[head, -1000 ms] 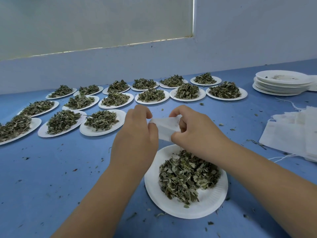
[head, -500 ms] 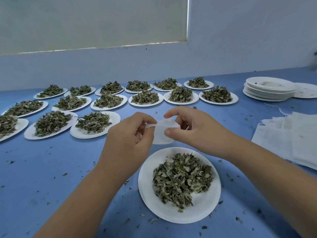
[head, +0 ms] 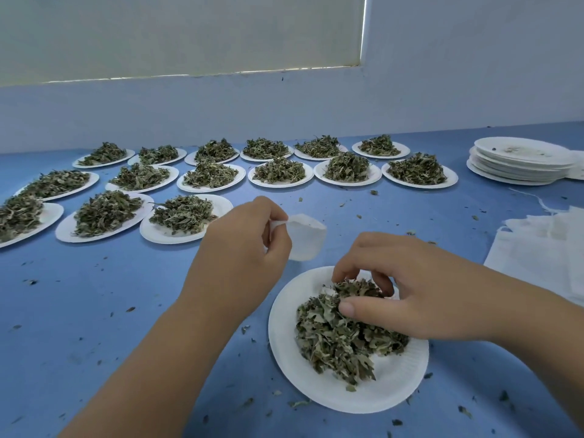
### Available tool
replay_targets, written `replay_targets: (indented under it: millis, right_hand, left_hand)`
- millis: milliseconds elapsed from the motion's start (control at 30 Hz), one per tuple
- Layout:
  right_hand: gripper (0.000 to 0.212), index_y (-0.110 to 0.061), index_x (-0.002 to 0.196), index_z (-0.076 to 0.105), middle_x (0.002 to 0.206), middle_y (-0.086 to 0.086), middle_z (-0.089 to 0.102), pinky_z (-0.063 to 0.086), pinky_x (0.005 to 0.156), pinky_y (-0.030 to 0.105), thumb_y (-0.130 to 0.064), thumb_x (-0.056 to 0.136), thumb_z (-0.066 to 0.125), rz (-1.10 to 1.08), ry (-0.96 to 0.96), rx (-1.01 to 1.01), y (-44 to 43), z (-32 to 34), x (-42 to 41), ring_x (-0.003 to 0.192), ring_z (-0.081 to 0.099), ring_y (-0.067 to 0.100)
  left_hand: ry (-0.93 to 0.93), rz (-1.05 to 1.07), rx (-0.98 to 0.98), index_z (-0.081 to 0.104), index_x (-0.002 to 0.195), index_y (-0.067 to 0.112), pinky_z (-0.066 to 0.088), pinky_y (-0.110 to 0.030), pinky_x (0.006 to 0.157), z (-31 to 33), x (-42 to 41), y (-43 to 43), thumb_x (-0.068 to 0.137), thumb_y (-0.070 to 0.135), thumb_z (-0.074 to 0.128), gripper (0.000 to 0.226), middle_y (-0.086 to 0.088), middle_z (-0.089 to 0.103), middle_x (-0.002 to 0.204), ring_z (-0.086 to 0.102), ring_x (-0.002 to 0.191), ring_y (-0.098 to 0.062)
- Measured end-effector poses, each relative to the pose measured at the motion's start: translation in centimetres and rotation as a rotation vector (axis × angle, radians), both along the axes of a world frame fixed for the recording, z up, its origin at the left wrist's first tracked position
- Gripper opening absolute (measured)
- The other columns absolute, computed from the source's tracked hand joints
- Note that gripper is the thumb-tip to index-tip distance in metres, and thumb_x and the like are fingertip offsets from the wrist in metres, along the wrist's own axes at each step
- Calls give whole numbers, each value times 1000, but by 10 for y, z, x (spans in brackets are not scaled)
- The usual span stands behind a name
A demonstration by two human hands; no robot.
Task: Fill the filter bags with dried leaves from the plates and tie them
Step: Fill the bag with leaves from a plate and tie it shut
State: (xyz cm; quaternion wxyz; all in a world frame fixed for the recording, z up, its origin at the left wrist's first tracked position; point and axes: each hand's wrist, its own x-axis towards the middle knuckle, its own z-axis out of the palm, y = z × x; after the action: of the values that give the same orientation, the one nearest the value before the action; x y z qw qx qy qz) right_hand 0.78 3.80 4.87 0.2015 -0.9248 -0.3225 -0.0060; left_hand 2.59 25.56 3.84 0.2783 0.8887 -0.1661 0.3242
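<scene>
The bag (head: 305,238) is white and held off the table, just past the far rim of the near plate (head: 379,398). The left hand (head: 243,251) pinches its mouth edge between thumb and fingers, so the bag hangs out to that hand's right. The right hand (head: 417,292) is apart from it, down on the plate, with fingers and thumb curled round a tuft of the leaves (head: 335,339) at the far side of the heap. The plate's near and left rim show bare.

A strip of blue table (head: 94,311) lies free between the bag and the rows of plates (head: 278,170) beyond. The nearest loaded plate of those rows sits just left of the left hand's knuckles. Left of the near plate the table is open, dotted only with crumbs (head: 129,309).

On the right a pile of bags (head: 543,248) lies flat, its near edge just beside the right forearm. A stack (head: 518,162) of used plates stands farther back at the right edge. The far row runs close to the wall (head: 284,115).
</scene>
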Motion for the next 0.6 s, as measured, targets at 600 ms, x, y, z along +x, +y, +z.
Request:
replay_targets:
  millis: [600]
  right_hand:
    - [20, -42, 108, 62, 101, -24, 52, 33, 69, 10, -44, 88, 58, 32, 49, -23, -3, -2, 1, 84, 48, -13]
  left_hand:
    - [97, -47, -104, 62, 81, 19, 36, -23, 56, -6, -4, -12, 88, 13, 59, 10, -1, 52, 57, 45, 64, -10]
